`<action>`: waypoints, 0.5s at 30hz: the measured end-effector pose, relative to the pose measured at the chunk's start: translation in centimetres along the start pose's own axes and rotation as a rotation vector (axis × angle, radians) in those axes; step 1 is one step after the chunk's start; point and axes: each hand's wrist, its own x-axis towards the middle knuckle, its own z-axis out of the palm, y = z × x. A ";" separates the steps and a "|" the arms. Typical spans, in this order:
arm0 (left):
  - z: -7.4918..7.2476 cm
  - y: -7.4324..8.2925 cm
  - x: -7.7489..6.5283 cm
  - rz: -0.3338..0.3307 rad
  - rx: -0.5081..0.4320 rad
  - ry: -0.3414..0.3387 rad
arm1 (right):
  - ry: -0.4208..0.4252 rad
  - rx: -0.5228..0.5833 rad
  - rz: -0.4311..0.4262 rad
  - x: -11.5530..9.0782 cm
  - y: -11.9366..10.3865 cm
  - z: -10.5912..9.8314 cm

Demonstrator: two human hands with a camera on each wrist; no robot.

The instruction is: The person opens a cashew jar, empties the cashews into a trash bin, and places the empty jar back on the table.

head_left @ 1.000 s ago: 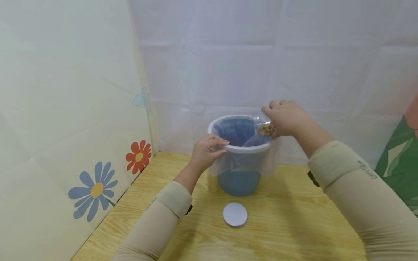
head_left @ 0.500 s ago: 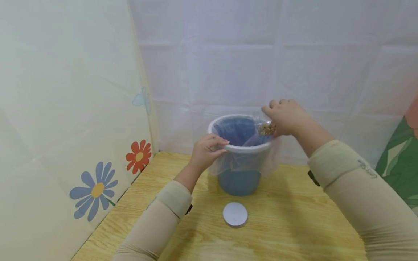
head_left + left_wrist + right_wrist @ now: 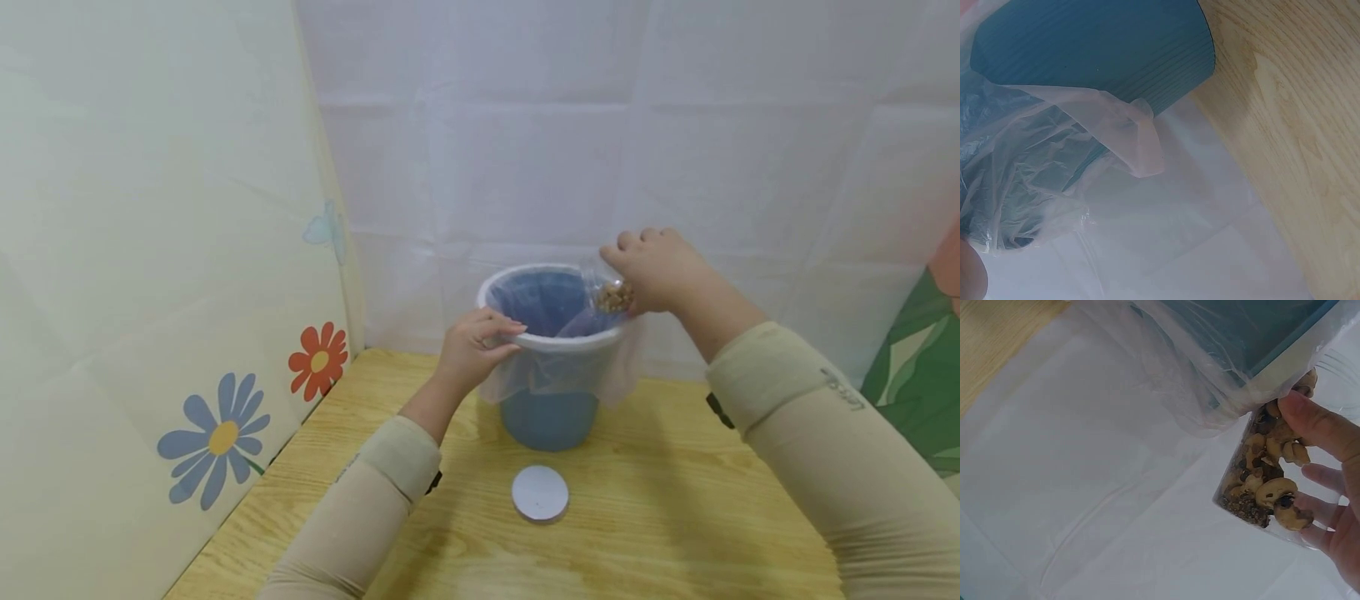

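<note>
In the head view a blue bin [image 3: 550, 421] with a white rim stands on the table, a translucent liner bag [image 3: 558, 373] folded over its edge. My left hand [image 3: 474, 343] pinches the near left part of the rim, thumb outside and fingers over the top. At the right side of the rim, my right hand [image 3: 652, 267] grips a clear jar [image 3: 1241, 503], tilted with its mouth towards the bin's opening. Tan and dark dried pieces resembling mushrooms [image 3: 1275, 494] lie along the jar's lower side. The bottom of the bin's inside is hidden.
A round white lid [image 3: 540, 493] lies on the wooden table [image 3: 645, 508] in front of the bin. Pale sheeting [image 3: 480, 167] hangs close behind, and a flower-printed panel [image 3: 150, 250] stands along the left edge. A green and pink print [image 3: 918, 358] shows at the far right.
Both hands and the bin keep their places. The jar stays tilted at the rim, with only a slight shift of the pieces inside it.
</note>
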 end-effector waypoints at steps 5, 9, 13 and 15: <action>0.0 0.0 0.0 0.000 0.001 -0.001 | 0.007 -0.004 -0.002 0.0 0.0 0.1; 0.0 0.0 0.0 0.000 0.008 -0.004 | 0.017 -0.003 -0.008 0.0 0.0 0.1; -0.1 0.1 0.0 -0.010 0.006 -0.005 | 0.021 0.007 -0.011 0.1 0.0 0.1; -0.1 0.1 0.0 -0.015 0.002 -0.007 | 0.022 0.012 -0.010 0.1 0.0 0.2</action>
